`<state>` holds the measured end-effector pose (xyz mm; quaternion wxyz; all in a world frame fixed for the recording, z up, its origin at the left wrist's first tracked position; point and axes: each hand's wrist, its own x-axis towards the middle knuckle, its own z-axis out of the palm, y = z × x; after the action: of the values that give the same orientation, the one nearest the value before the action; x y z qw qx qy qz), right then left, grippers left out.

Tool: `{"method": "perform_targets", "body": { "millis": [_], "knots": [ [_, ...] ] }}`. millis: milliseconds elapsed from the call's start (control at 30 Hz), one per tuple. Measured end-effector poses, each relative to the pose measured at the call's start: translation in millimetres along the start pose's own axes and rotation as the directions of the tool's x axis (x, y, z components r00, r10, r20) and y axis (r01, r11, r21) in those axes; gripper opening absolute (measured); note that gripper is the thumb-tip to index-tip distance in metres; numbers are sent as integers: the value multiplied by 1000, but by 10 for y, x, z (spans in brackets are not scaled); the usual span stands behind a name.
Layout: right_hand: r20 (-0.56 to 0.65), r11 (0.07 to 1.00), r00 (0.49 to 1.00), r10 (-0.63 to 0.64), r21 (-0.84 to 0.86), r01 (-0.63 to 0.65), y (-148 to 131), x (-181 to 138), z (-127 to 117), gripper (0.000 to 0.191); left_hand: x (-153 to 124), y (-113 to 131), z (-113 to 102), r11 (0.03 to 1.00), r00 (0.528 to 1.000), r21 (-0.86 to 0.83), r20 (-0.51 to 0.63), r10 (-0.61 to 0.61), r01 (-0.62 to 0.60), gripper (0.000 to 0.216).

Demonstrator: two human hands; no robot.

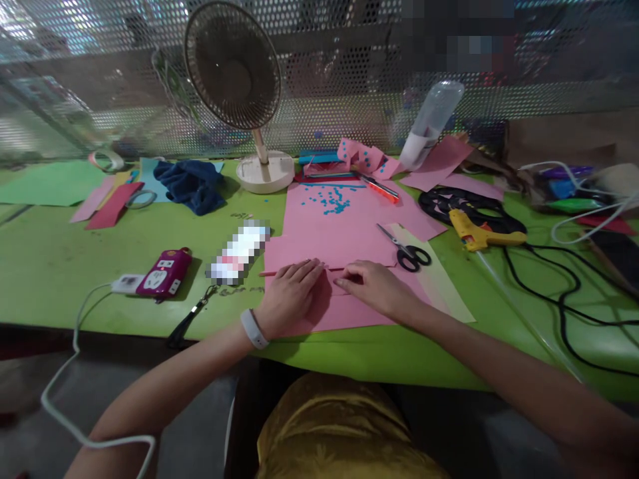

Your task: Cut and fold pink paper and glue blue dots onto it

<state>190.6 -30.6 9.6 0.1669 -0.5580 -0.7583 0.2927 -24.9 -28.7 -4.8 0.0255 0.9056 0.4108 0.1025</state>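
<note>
My left hand [289,296] lies flat, fingers stretched out, across the near edge of a folded pink paper strip [329,249]. Beside it my right hand [377,287] has its fingers curled, thumb and forefinger closed at the same paper edge. The fingers partly hide the fold. Beneath lies a larger pink sheet [359,313]. Black-handled scissors [410,256] rest with slightly parted blades right of the strip, partly over a pale yellow sheet [449,296]. Small blue paper dots [334,201] are scattered on pink paper beyond my hands.
On the left are a phone [239,253] with a strap and a purple power strip [164,274]. A fan [264,171] stands behind, near a dark blue cloth [192,186]. A box cutter [382,189], a clear bottle [432,126] and a yellow glue gun [482,233] with black cable lie rightward.
</note>
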Motion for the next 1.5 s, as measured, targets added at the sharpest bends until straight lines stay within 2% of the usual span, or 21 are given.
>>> {"method": "perform_targets", "body": {
  "millis": [133, 300, 433, 533, 633, 733, 900, 1000, 1133, 1267, 1500],
  "knots": [
    [-74, 1000, 997, 8, 24, -6, -48, 21, -27, 24, 44, 20, -32, 999, 998, -37, 48, -34, 36, 49],
    [-87, 999, 996, 25, 30, -22, -39, -3, -68, 24, 75, 31, 52, 999, 997, -2, 75, 35, -35, 53],
    [-82, 997, 995, -54, -52, 50, 23, -36, -38, 23, 108, 8, 20, 998, 998, -46, 51, 48, -46, 48],
    [-94, 993, 994, -54, -109, 44, 33, -31, -17, 21, 158, -31, -41, 993, 1000, -115, 15, 25, -23, 44],
    [-44, 999, 999, 29, -15, -30, 40, -3, -23, 19, 215, -68, -54, 985, 999, -173, -39, 4, -10, 41],
    [-10, 996, 998, 56, 70, -55, 53, 26, -44, 18, 237, -66, -31, 981, 998, -193, -65, 3, -15, 39],
    [14, 990, 996, 94, 102, -94, 36, 68, -83, 13, 139, 25, -87, 998, 985, -68, -169, -15, 4, 33],
    [31, 981, 992, 120, 148, -123, 13, 81, -105, 12, 49, 67, -136, 996, 987, 1, -133, 91, -92, 25],
    [31, 976, 992, 124, 174, -128, -14, 73, -125, 13, -9, 67, -112, 966, 964, 13, -72, 257, -257, 26],
    [66, 962, 990, 124, 238, -137, -16, 80, -127, 13, 1, 54, -77, 960, 956, 67, -101, 277, -271, 25],
    [30, 977, 992, 124, 171, -127, -28, 95, -120, 16, 20, 59, -83, 961, 952, 74, -137, 273, -265, 23]
  ]
}}
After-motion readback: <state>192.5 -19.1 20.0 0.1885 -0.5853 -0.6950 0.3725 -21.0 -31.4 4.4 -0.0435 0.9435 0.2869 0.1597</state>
